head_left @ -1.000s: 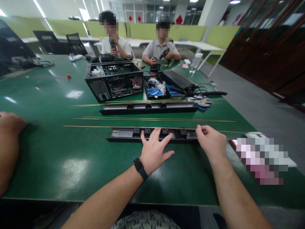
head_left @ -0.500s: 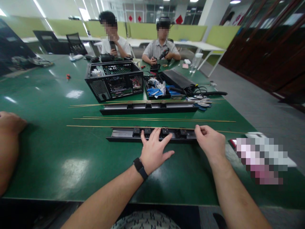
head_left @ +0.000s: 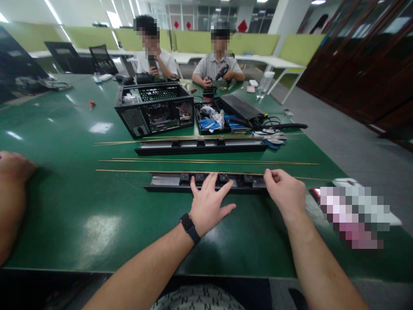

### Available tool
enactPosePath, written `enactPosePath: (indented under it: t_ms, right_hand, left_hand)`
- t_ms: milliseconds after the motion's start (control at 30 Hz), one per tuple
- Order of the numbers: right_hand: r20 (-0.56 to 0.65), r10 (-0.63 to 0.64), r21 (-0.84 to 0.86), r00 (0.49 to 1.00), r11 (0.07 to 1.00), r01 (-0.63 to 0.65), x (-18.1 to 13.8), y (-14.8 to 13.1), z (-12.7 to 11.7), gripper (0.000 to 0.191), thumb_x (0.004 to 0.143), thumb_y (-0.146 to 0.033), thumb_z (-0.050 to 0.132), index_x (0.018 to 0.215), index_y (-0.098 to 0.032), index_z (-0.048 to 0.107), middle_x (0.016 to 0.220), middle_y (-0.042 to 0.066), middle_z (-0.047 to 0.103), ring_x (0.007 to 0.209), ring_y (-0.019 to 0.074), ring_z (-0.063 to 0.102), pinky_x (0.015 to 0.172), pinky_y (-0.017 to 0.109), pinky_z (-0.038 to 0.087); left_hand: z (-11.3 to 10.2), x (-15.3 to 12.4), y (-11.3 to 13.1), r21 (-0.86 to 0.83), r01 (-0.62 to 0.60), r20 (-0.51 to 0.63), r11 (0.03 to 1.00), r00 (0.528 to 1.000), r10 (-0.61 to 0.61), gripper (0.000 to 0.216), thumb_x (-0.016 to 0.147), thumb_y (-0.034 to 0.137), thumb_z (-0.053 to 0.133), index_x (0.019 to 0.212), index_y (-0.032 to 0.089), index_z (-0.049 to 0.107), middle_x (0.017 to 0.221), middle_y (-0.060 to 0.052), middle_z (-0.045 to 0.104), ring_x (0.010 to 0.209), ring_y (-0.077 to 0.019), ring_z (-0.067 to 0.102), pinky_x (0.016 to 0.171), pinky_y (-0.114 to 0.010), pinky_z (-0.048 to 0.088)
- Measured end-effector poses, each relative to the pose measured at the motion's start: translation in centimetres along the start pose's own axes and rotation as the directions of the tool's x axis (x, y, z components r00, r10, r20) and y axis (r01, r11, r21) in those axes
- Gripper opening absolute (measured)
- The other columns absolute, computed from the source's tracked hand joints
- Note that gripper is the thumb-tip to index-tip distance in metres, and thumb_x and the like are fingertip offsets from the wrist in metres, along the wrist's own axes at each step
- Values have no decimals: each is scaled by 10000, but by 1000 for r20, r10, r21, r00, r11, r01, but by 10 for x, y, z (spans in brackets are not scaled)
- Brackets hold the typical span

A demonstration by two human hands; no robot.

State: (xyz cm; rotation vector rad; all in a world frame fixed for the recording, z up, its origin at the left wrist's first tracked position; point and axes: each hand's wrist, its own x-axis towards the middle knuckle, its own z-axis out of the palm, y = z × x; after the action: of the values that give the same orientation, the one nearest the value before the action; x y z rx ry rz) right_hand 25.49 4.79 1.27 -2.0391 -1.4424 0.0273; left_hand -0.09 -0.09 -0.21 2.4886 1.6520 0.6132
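Observation:
My left hand point(head_left: 209, 211) lies with fingers spread over a black metal rail point(head_left: 167, 188), its fingertips at the small black blocks point(head_left: 223, 177) in the rail's channel. My right hand point(head_left: 285, 191) is closed in a pinch at the rail's right end, on a thin brass-coloured rod point(head_left: 129, 171). That rod runs along the rail's far edge and sticks out past both ends. Just beyond it, more thin rods point(head_left: 206, 161) lie on the green table. A second black rail point(head_left: 200, 150) with similar blocks and rods lies farther back.
Behind the rails stand an open black computer case point(head_left: 155, 110) and a tray with gloves point(head_left: 213, 120). Cables point(head_left: 274, 125) lie to their right. A blurred pink item point(head_left: 348, 219) is at the right. Another person's arm point(head_left: 13, 202) rests at the left; two people sit opposite.
The rod's left end has shifted slightly to the right along the rail. Both my hands stay in nearly the same place.

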Motion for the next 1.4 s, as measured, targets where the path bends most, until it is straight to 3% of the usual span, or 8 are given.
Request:
enactPosePath:
  t_ms: [300, 533, 767, 1000, 1267, 1400]
  right_hand:
    - [-59, 20, -43, 998, 999, -23, 4, 6, -2, 364, 934, -523, 588, 833, -241, 794, 697, 60, 730, 688, 243, 649, 649, 356, 387]
    - [-19, -52, 12, 998, 999, 52, 0, 1, 2, 375, 930, -552, 587, 850, -250, 795, 735, 59, 760, 731, 251, 693, 666, 351, 415]
    - [-42, 1, -63, 999, 998, -4, 4, 6, 0, 375, 944, -530, 573, 834, -244, 789, 713, 60, 739, 684, 235, 647, 641, 349, 376]
    - [-21, -72, -10, 997, 997, 71, 0, 2, 2, 394, 945, -562, 581, 853, -243, 794, 733, 61, 751, 701, 234, 665, 652, 338, 391]
    - [-51, 6, -66, 999, 998, -9, 4, 7, 0, 376, 946, -528, 580, 844, -241, 801, 716, 69, 739, 692, 239, 640, 644, 345, 369]
    - [-32, -23, -13, 999, 1000, 22, 1, 4, 0, 377, 935, -545, 590, 876, -241, 806, 737, 64, 748, 720, 244, 664, 668, 346, 393]
  left_hand:
    - [-1, 0, 0, -9, -2, 8, 1000, 1000, 2, 629, 950, 575, 768, 1530, 397, 601, 1693, -202, 487, 1591, -381, 428, 1229, -871, 187]
    - [-1, 0, 0, -2, 3, 9, 1000, 1000, -3, 632, 946, 576, 767, 1532, 408, 599, 1694, -188, 487, 1583, -395, 432, 1237, -863, 194]
    - [-2, 1, 0, -11, -5, 10, 1000, 1000, 5, 627, 955, 572, 762, 1534, 396, 598, 1693, -205, 485, 1591, -384, 425, 1229, -871, 185]
    - [1, 0, 0, 0, -3, -3, 1000, 1000, 3, 641, 946, 580, 768, 1538, 408, 593, 1701, -191, 478, 1587, -386, 428, 1240, -857, 181]
    - [0, 0, 0, 1, -6, 1, 1000, 1000, 6, 634, 950, 575, 764, 1537, 405, 594, 1695, -194, 485, 1587, -386, 427, 1239, -859, 183]
    - [0, 0, 0, 1, -8, -2, 1000, 1000, 8, 637, 950, 575, 767, 1537, 402, 593, 1695, -201, 483, 1591, -386, 427, 1235, -867, 189]
